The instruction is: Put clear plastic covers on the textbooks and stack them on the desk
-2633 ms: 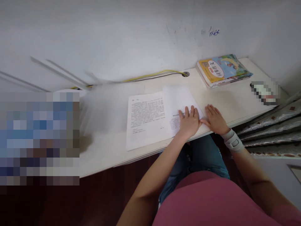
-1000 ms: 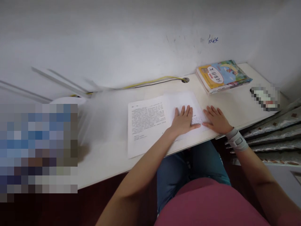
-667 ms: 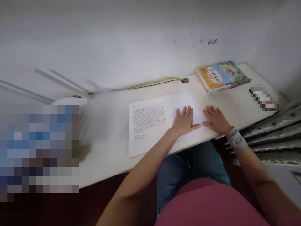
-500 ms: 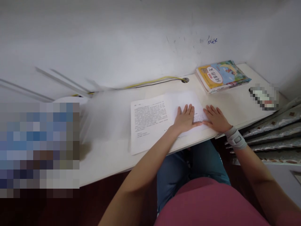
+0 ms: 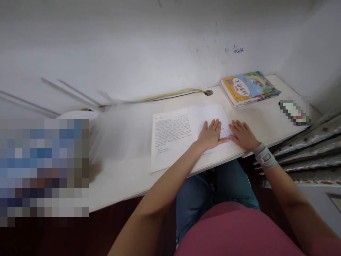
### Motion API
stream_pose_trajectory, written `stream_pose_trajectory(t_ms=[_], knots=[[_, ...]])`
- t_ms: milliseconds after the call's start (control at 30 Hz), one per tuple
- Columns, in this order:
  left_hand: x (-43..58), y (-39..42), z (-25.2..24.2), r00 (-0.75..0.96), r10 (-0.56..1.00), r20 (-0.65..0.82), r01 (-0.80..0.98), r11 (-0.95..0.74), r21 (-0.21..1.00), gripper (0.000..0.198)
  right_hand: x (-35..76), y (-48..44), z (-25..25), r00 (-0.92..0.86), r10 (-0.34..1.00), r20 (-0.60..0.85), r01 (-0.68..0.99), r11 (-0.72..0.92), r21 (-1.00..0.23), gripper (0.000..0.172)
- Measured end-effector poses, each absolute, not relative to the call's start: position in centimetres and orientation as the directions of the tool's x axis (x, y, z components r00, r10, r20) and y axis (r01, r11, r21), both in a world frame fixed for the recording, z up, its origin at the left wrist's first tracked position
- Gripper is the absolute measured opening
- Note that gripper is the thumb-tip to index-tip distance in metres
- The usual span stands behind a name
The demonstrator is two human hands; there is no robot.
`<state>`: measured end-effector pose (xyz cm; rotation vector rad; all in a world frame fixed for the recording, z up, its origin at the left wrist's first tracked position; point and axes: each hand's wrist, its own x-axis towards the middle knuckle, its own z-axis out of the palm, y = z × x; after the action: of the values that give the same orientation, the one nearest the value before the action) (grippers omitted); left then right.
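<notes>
An open book (image 5: 172, 142) with printed pages lies on the white desk (image 5: 119, 170) in front of me. My left hand (image 5: 210, 135) rests flat on its right-hand page, fingers apart and pointing away from me. At that page's right edge lies my right hand (image 5: 243, 134), palm down with the fingers spread, partly over the paper and partly over the desk. The thumbs of both hands come close together on the page. A grey band (image 5: 266, 155) wraps my right wrist. Text on the right page is partly covered by the hands.
A stack of colourful books (image 5: 249, 89) sits at the back right. Beyond it is a pixelated object (image 5: 296, 111). Yellow and black cables (image 5: 170, 95) run along the wall to a round desk hole (image 5: 208, 92). A patterned curtain (image 5: 306, 149) hangs at right; a pixelated area covers the left.
The book's left edge sits slightly further right, and its left page has shifted a little. Both hands stay almost where they were on the page; the whole view has moved slightly.
</notes>
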<state>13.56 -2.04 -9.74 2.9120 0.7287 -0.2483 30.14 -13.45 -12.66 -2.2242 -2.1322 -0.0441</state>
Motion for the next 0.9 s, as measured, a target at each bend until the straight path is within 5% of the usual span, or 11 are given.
stream_pose_trajectory(t_ms=[233,900], knots=[[11.0,-1.7,-8.9,0.771,0.616,-0.162,0.630,-0.774,0.054,0.092,31.1,-12.7,-11.2,0.125,0.992,-0.023,0.989,-0.126,-0.077,0.074],[11.6,-1.5,-9.6,0.814,0.535,-0.225,0.565,-0.820,0.095,0.087,31.7,-12.5,-11.5,0.077,0.994,-0.077,0.992,-0.084,-0.098,0.079]])
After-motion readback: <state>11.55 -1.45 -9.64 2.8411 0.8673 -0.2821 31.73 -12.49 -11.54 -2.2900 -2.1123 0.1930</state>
